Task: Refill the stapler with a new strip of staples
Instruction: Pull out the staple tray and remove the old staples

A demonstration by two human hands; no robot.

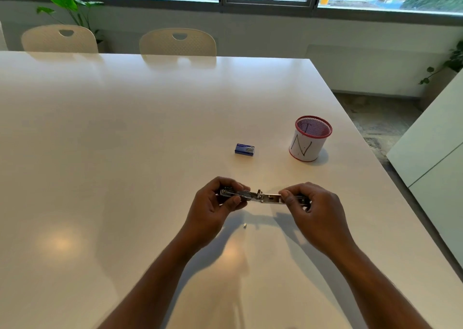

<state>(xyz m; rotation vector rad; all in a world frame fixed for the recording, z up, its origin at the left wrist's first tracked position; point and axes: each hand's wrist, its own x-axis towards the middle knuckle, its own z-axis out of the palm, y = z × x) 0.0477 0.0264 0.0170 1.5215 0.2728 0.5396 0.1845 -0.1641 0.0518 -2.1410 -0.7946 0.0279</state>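
Note:
A small metal stapler [261,197] is swung fully open, its two halves in one line, held just above the white table [125,153]. My left hand [216,207] grips its left half between thumb and fingers. My right hand [313,209] pinches its right half. A tiny pale bit, perhaps a piece of staple strip [245,226], lies on the table right below the stapler. A small blue staple box [244,149] lies closed farther back, apart from both hands.
A red mesh pen cup [310,139] wrapped in white paper stands at the right, behind my right hand. Two cream chairs [178,42] line the table's far edge. The table's right edge [370,158] runs close by, with a white cabinet [436,153] beyond it.

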